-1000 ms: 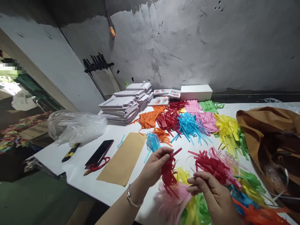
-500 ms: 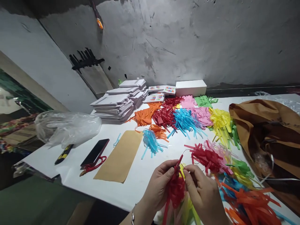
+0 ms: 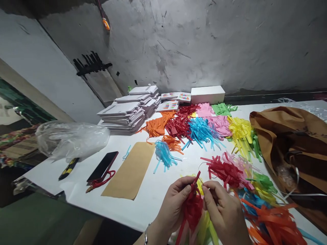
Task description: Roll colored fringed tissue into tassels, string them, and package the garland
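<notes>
My left hand [image 3: 175,202] is closed around the twisted top of a red tassel [image 3: 192,209], whose paper-like strips hang down between my hands. My right hand [image 3: 223,209] pinches a thin string [image 3: 200,179] beside the tassel's top, with thumb and forefinger together. The string appears to loop up towards a red strip bundle [image 3: 226,173] lying just beyond. Yellow strips [image 3: 204,224] show below and behind the red tassel. Part of the tassel's top is covered by my left fingers.
Orange strips [image 3: 277,221] lie at my right, near a brown bag [image 3: 293,129]. Coloured tassel bundles spread across the table's back, before white stacks [image 3: 120,117] and a white box [image 3: 208,94]. Leftward are a brown envelope [image 3: 130,170], a phone [image 3: 103,166], a cutter [image 3: 68,168] and a plastic bag [image 3: 74,139].
My right hand has shifted slightly right and down from the tassel's top, still pinching the string. My left hand keeps its hold on the red tassel.
</notes>
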The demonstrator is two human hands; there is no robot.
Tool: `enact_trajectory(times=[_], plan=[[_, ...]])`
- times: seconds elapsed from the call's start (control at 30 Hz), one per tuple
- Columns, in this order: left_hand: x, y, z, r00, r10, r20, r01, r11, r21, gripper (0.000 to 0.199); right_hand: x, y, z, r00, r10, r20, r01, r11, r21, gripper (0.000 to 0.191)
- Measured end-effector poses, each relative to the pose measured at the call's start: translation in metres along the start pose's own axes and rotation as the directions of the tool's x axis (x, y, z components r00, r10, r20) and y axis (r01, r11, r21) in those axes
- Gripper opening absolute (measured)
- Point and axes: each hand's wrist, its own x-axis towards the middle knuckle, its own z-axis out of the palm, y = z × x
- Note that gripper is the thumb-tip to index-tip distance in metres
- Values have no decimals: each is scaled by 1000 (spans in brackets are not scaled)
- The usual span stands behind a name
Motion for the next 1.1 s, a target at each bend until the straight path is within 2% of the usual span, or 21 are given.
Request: enact_trajectory(times=[0.07,0.13,0.2,0.27,0.37,0.43,0.53,0.63,0.7,0.8,0.87,0.93,0.97,1.03,1.1], plan=[[1,0,-3,994,104,40,-109,984,140,19,0,1,-2,999,-50,-8,50,998,-50,21],[0,2,-6,961,247,121,-274,903,332,12,1,1,-4,999,-38,16,39,999,-25,22],[-1,6,-9,906,349,239,-423,766,484,16,3,1,-7,993,83,85,-90,993,81,26],[-3,10,-10,853,391,345,-522,650,552,23,4,2,-10,949,231,216,-277,936,215,32],[-6,17,-10,801,401,444,-598,560,573,29,6,6,-10,861,314,400,-467,799,378,37],[-7,20,-9,781,383,494,-623,533,573,31,7,8,-9,841,327,431,-516,723,460,38],[-6,22,-11,796,338,502,-596,584,552,29,5,7,-6,851,347,394,-520,666,535,44],[-3,19,-15,860,253,442,-469,732,494,21,3,4,-5,855,309,417,-508,662,552,43],[-2,18,-17,884,189,427,-391,801,454,17,3,4,-6,854,268,446,-497,671,550,40],[-3,20,-17,880,168,445,-392,787,476,18,5,7,-9,823,246,513,-538,630,561,39],[-7,24,-15,844,196,499,-484,680,551,25,7,10,-10,786,259,562,-592,577,562,41],[-11,28,-14,790,224,571,-597,495,631,32,7,11,-9,780,274,563,-598,590,542,37],[-13,30,-13,763,223,607,-640,393,660,34,7,12,-8,801,272,534,-564,642,519,35],[-16,30,-12,728,188,660,-685,231,691,38,5,13,-4,877,232,421,-423,788,447,32],[-17,25,-11,714,125,689,-700,152,697,41,4,14,-1,949,187,252,-278,875,397,28]])
